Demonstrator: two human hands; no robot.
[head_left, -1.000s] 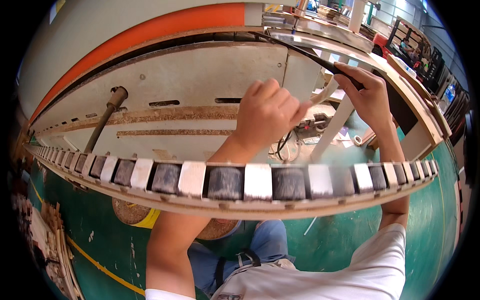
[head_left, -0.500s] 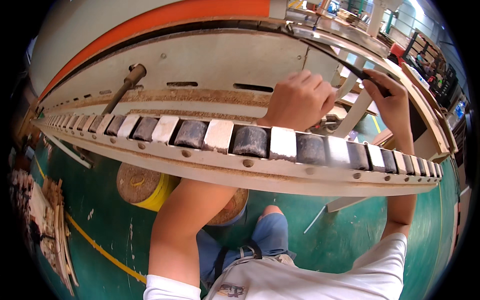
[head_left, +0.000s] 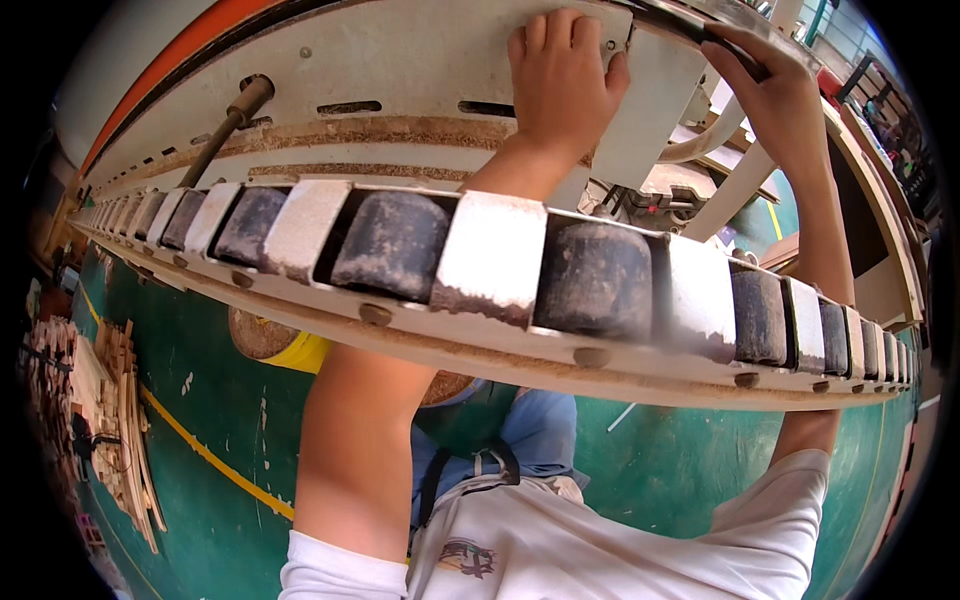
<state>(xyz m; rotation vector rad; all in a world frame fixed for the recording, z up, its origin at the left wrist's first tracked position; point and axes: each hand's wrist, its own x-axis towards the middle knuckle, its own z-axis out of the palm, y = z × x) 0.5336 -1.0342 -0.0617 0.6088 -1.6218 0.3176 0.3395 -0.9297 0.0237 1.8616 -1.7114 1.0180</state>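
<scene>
Place: woodworking workshop | Evidence: roller conveyor, green painted floor, stacked wood offcuts

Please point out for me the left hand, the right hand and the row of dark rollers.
left hand (head_left: 562, 85), head view, on the back of the hand pressed on the pale panel.
right hand (head_left: 785, 95), head view, on the back of the hand.
row of dark rollers (head_left: 590, 280), head view, on one dark roller near the middle.

no packages, labels, signs or screens visible, only bare machine surfaces and floor
</scene>
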